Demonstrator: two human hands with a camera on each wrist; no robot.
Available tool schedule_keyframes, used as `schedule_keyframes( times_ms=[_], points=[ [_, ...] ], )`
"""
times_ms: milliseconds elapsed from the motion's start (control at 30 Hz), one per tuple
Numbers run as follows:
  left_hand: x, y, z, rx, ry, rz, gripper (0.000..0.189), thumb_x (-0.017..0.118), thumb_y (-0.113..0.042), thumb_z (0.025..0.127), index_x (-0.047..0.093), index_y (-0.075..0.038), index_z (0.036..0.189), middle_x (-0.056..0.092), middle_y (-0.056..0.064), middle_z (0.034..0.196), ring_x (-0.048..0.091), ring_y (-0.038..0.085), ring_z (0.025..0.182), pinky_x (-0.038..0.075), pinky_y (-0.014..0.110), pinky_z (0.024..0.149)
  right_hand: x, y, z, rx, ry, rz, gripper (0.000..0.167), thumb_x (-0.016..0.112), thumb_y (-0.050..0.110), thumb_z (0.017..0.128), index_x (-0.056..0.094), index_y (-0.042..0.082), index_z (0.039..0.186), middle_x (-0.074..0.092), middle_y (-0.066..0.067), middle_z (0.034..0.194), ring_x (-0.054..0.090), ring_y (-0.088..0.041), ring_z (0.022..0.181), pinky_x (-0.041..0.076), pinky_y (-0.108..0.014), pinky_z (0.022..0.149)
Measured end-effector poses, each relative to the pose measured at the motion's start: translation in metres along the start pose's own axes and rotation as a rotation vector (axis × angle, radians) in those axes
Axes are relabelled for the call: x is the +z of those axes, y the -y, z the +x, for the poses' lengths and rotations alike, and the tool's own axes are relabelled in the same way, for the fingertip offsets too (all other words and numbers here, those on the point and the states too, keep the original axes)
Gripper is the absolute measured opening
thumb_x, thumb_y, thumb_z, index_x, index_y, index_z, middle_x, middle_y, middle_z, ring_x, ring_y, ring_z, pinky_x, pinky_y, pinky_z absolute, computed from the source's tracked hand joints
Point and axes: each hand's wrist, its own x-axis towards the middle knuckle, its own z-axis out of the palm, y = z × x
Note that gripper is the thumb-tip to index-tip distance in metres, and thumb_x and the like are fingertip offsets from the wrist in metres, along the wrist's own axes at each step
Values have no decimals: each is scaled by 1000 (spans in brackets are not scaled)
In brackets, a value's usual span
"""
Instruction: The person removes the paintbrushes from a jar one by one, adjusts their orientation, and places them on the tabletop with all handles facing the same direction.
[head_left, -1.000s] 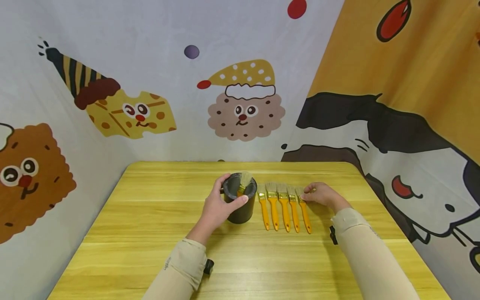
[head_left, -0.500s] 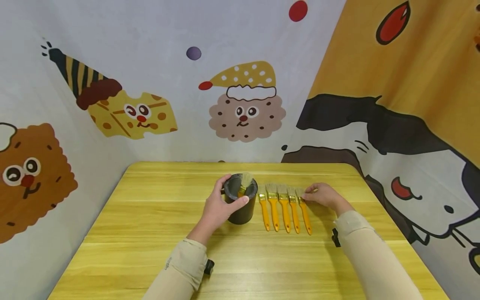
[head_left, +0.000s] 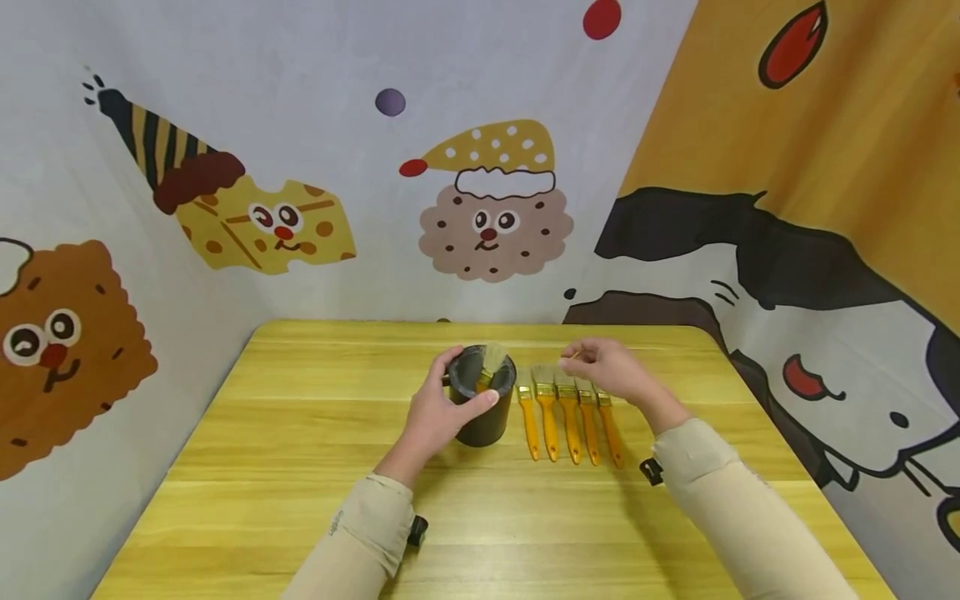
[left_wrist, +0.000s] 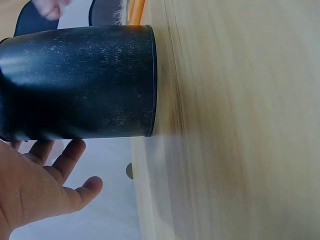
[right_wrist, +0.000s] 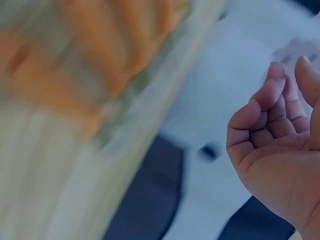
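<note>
My left hand (head_left: 438,421) holds a black cup (head_left: 483,427) at its upper part, thumb on the near rim and fingers on the left side. Inside the cup a paintbrush (head_left: 492,360) stands bristles up. Right of it lie several paintbrushes (head_left: 568,417) side by side, bristles away from me, with orange handles. Over the bristle ends is my right hand (head_left: 613,371); in the right wrist view that hand (right_wrist: 280,140) has loosely curled fingers with nothing between them. The left wrist view shows the cup's dark wall (left_wrist: 85,82) beside the left hand (left_wrist: 37,187).
Everything stands on a light wooden table (head_left: 300,450), its back edge close to a white cloth (head_left: 315,108) printed with cartoon figures. Along the right hangs more printed cloth (head_left: 720,108) in yellow, black and white.
My right hand has left the rightmost paintbrush and moved left, above the bristles of the row. The left hand and cup stay put; the brushes in the row have not moved.
</note>
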Motion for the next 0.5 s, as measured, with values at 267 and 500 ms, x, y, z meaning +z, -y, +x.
schedule_keyframes(
  times_ms=[267,500],
  points=[
    [-1,-4,-2,2,0,-2,98,84,-68,83,32,-46,164,57,7,153,61,35,135,56,60,102,33,81,-6,-171,49,94,22,72,36,104,76,17,114,77,-4,98,64,-18,84,54,-35,78],
    [-3,-4,-2,-4,11,1,97,83,-67,84,31,-47,164,59,7,151,62,34,132,58,55,98,57,109,-1,-252,-48,-156,14,73,27,104,77,15,110,78,-2,98,65,-12,78,57,-33,73]
  ],
)
